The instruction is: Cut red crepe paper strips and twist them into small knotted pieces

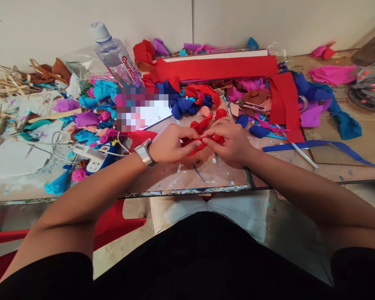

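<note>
Both hands meet over the middle of the table, pinching a strip of red crepe paper (208, 137) between thumbs and fingers. My left hand (175, 142), with a silver watch at the wrist, grips its left part. From the right, my right hand (229, 139) holds the same strip, fingertips nearly touching those of the left. Just behind the fingers lie more red twists (201, 123) and a small peach roll (205, 111). Wide red crepe sheets (215, 68) rest farther back, and another red length (289, 104) drapes down at the right.
A water bottle (115, 58) leans at the back left, near a partly blurred phone (153, 114). A power strip (101, 158) with white cables sits left of my left hand. Wooden sticks (11, 81) pile up far left. A blue ribbon (325, 146) and a cutter (253, 105) lie right.
</note>
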The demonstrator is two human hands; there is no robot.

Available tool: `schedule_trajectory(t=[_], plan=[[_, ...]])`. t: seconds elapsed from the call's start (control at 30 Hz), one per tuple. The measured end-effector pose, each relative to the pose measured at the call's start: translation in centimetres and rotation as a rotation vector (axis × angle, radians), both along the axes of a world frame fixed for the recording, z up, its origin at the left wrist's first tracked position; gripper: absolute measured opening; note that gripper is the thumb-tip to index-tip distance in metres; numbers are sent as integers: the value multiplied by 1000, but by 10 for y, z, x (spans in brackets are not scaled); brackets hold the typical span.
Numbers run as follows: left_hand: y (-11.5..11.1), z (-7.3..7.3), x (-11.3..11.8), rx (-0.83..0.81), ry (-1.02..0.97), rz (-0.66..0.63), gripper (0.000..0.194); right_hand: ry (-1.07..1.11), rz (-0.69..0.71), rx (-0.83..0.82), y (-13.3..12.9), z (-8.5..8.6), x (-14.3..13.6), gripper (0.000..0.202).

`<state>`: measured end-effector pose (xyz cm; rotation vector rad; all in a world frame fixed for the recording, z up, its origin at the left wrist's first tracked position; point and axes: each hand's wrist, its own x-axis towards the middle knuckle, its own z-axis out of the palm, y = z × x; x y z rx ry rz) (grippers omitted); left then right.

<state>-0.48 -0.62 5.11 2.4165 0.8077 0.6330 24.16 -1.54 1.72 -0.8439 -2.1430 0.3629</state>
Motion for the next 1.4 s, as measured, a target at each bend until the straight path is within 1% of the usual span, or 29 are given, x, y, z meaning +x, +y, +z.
schedule_trajectory(t=[0.13, 0.37, 0.5, 0.63, 0.7, 0.77, 0.97, 1.23, 1.3, 1.4], plan=[[0, -1, 0, 10, -1, 12, 29, -8, 0, 3, 1, 0, 0, 16], [-1, -3, 1, -50, -16, 21, 24, -1, -15, 33, -1, 0, 0, 14], [0, -7, 2, -190, -73, 51, 23, -22, -21, 55, -3, 3, 0, 16], [3, -10, 1, -378, -124, 25, 22, -44, 4, 82, -1, 2, 0, 16], [4, -10, 1, -434, -130, 16, 21, -38, 15, 98, 0, 1, 0, 17], [4, -8, 1, -453, -131, 23, 21, -41, 20, 103, 1, 1, 0, 17], [2, -2, 3, -409, -150, 49, 31, -62, 13, 100, -1, 3, 1, 17], [1, -6, 3, -361, -159, 90, 29, -63, -41, 109, -2, 0, 0, 16], [-1, -5, 4, -294, -136, 98, 29, -60, -49, 94, -2, 0, -1, 15], [-6, 0, 5, -92, -74, 116, 27, -54, -52, 92, -2, -1, -2, 15]])
